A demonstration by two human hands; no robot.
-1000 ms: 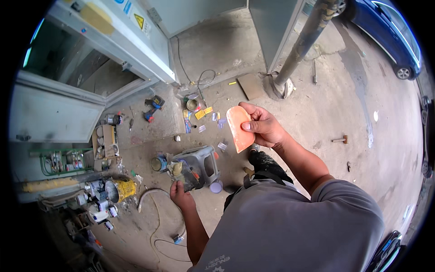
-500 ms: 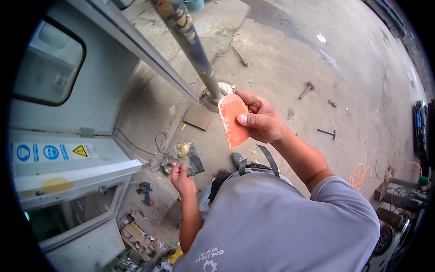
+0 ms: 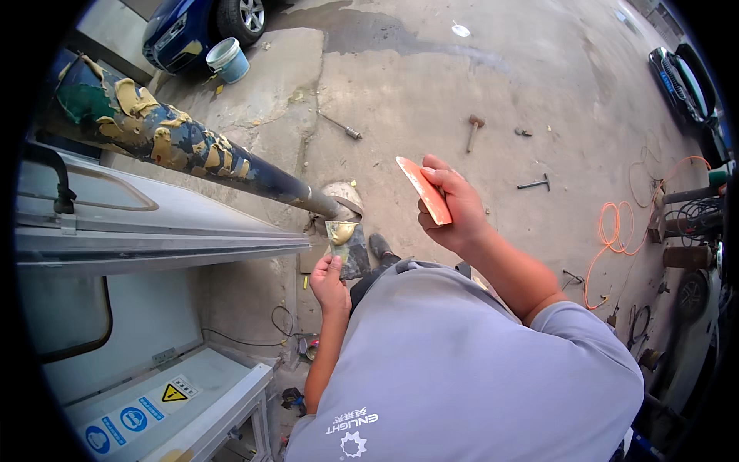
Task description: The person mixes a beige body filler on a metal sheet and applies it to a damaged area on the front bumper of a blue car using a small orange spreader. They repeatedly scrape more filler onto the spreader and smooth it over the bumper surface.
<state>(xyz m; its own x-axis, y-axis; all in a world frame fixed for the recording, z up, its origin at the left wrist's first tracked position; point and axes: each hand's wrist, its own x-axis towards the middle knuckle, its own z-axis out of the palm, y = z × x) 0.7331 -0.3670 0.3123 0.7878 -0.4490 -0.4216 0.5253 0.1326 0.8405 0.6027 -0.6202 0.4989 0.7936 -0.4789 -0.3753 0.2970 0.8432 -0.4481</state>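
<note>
Your right hand (image 3: 454, 212) is closed around an orange plastic spreader (image 3: 423, 190), held up edge-on at chest height, thumb on its near face. Your left hand (image 3: 329, 281), lower and well to the left of it, grips a flat mixing board (image 3: 348, 245) that carries a blob of yellowish filler (image 3: 341, 231). Just beyond the left hand, a pole (image 3: 177, 146) patched with the same filler meets the concrete floor (image 3: 431, 92), and a hammer (image 3: 473, 131) lies beyond the right hand.

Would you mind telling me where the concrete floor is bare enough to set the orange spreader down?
The widest bare patch lies between the painted pole, the screwdriver and the hammer. The concrete beyond the hammer is also open. The right edge is crowded: orange cable, machinery.
</note>
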